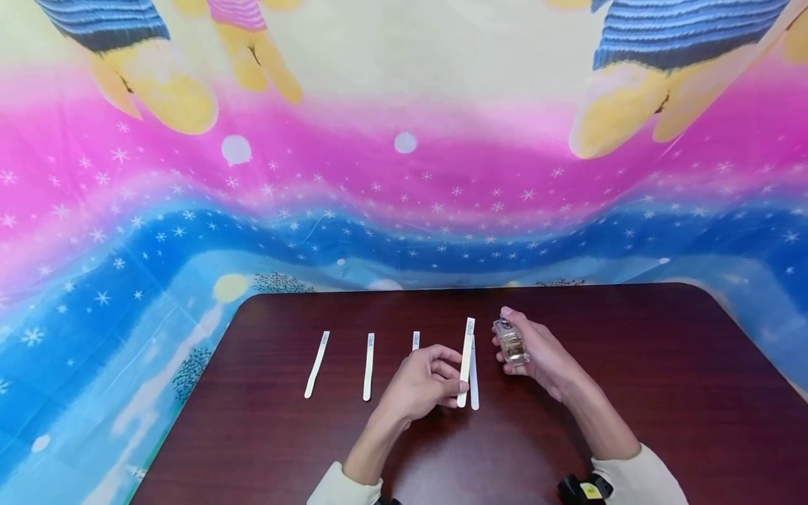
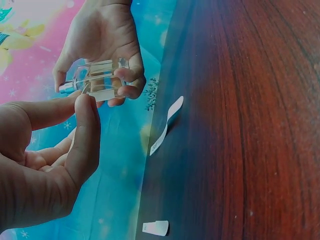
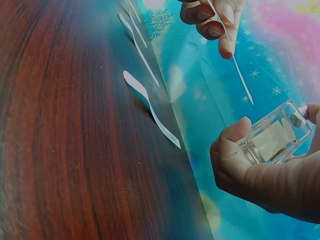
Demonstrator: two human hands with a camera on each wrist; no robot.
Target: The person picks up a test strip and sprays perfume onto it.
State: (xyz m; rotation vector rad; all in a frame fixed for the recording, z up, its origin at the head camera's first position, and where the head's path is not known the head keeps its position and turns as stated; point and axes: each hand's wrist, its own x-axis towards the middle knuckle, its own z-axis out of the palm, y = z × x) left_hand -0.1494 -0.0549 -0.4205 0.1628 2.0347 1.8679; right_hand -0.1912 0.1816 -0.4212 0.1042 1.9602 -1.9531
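Observation:
Between thumb and fingertips, my left hand pinches the lower part of a white paper test strip, which has small writing at its top end. My right hand grips a clear glass perfume bottle, with a finger at its sprayer top. The bottle is just right of the strip, apart from it in the right wrist view. Pale liquid shows through the glass. Behind the held strip, another strip lies on the table. A further strip is partly hidden by my left hand.
Two more written-on strips lie to the left, one slightly curved and one straighter. All rest on a dark brown wooden table. A colourful printed cloth hangs behind the table's far edge.

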